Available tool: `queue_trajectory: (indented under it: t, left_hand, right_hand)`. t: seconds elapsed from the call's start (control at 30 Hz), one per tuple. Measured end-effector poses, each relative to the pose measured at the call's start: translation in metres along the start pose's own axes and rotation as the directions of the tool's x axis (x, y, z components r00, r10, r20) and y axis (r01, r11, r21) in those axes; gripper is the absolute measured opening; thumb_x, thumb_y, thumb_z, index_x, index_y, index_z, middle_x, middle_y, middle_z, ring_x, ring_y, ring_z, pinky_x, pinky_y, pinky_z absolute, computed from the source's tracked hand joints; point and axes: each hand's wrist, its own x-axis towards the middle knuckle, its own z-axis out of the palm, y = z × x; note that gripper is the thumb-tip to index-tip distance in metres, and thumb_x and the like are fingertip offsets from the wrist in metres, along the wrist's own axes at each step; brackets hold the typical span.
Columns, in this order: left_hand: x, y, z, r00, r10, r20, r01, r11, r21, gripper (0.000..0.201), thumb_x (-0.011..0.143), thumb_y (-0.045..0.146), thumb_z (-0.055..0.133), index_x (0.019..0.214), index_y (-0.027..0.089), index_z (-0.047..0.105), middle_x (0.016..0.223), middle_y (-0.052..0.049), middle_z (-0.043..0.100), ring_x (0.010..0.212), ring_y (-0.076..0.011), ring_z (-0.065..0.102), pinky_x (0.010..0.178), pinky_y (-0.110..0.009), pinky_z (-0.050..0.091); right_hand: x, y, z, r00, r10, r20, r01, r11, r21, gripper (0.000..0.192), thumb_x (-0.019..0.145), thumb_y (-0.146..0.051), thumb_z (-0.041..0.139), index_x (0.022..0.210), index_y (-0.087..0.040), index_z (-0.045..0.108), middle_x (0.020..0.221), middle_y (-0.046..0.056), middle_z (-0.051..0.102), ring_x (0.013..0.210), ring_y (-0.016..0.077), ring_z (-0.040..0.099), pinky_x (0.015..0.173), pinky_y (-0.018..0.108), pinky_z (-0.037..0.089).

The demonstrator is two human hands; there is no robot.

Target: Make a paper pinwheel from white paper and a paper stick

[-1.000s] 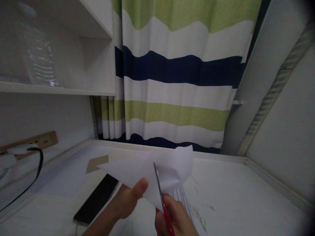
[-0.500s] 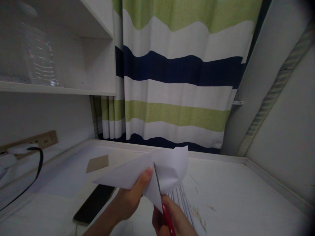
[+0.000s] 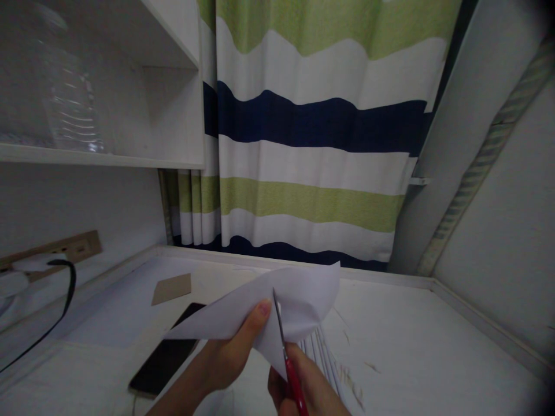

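Note:
A sheet of white paper (image 3: 225,309) is pinched in my left hand (image 3: 234,349), thumb on top and fingers underneath. My right hand (image 3: 312,381) grips the red handle of a pair of scissors (image 3: 293,381). Their blade lies across the paper, pointing up and away, with its tip just right of my left thumb. A narrow gap shows in the paper beside the blade. To the right of the blade the paper curls upward. My right fingers partly cover the scissors' handle, and the lower blade is hidden.
Under the paper's right part lie several thin white strips or rolls (image 3: 323,358). A black phone (image 3: 162,364) and a brown card (image 3: 172,289) rest on the white desk (image 3: 416,341) at left. A black cable (image 3: 69,289) runs from the wall socket. A striped curtain (image 3: 303,167) hangs behind.
The paper's right corner has swung slightly right and its left edge has lifted, showing more of the phone. The scissors and both hands have barely shifted.

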Motion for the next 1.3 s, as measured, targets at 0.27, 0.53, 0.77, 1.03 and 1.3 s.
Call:
queue_trajectory:
  t: [0.27, 0.53, 0.77, 1.03, 1.3]
  left_hand:
    - [0.001, 0.000, 0.000, 0.999, 0.006, 0.032, -0.006, 1.000, 0.015, 0.033, 0.073, 0.048, 0.055, 0.075, 0.017, 0.065, 0.068, -0.004, 0.067, 0.083, -0.0226, 0.060, 0.057, -0.023, 0.047]
    - [0.001, -0.003, 0.000, 0.999, -0.038, 0.017, 0.037, 0.999, 0.024, 0.038, 0.071, 0.051, 0.054, 0.082, 0.017, 0.066, 0.076, -0.005, 0.068, 0.084, -0.0228, 0.059, 0.055, -0.024, 0.045]
    - [0.000, 0.001, 0.000, 0.999, 0.022, 0.025, -0.023, 0.999, 0.033, 0.035, 0.073, 0.050, 0.052, 0.072, 0.017, 0.065, 0.066, -0.003, 0.066, 0.080, -0.0225, 0.059, 0.062, -0.026, 0.046]
    - [-0.004, 0.002, 0.000, 0.997, 0.062, 0.040, -0.066, 0.993, 0.100, 0.035, 0.070, 0.051, 0.054, 0.078, 0.018, 0.067, 0.077, -0.006, 0.069, 0.084, -0.0245, 0.059, 0.068, -0.029, 0.049]
    - [-0.003, 0.005, 0.002, 0.996, 0.087, 0.022, -0.089, 0.992, 0.093, 0.036, 0.069, 0.053, 0.055, 0.076, 0.020, 0.068, 0.092, -0.006, 0.068, 0.095, -0.0255, 0.057, 0.094, -0.034, 0.037]
  right_hand:
    - [-0.011, -0.008, 0.002, 0.984, -0.142, -0.106, 0.103, 0.945, -0.312, 0.066, 0.064, -0.075, 0.042, 0.079, -0.013, 0.058, 0.059, 0.001, 0.044, 0.050, 0.0112, 0.038, 0.044, 0.023, 0.031]
    - [-0.007, -0.002, 0.000, 0.993, -0.098, -0.066, 0.085, 0.980, -0.179, 0.060, 0.064, -0.068, 0.050, 0.085, -0.013, 0.058, 0.056, -0.001, 0.044, 0.046, 0.0103, 0.041, 0.042, 0.022, 0.036]
    - [-0.003, 0.019, 0.002, 0.998, -0.035, -0.053, 0.031, 0.997, -0.076, 0.059, 0.056, -0.055, 0.067, 0.099, -0.017, 0.056, 0.068, 0.000, 0.049, 0.056, 0.0125, 0.045, 0.051, 0.023, 0.038]
    - [-0.009, 0.011, 0.000, 0.998, -0.013, -0.065, 0.011, 0.999, -0.045, 0.060, 0.061, -0.056, 0.064, 0.106, -0.018, 0.055, 0.077, 0.004, 0.054, 0.064, 0.0168, 0.050, 0.058, 0.027, 0.042]
    - [-0.009, -0.001, -0.001, 0.994, -0.081, -0.068, 0.074, 0.992, -0.105, 0.058, 0.060, -0.070, 0.055, 0.082, -0.016, 0.060, 0.062, 0.002, 0.047, 0.056, 0.0149, 0.045, 0.052, 0.026, 0.040]
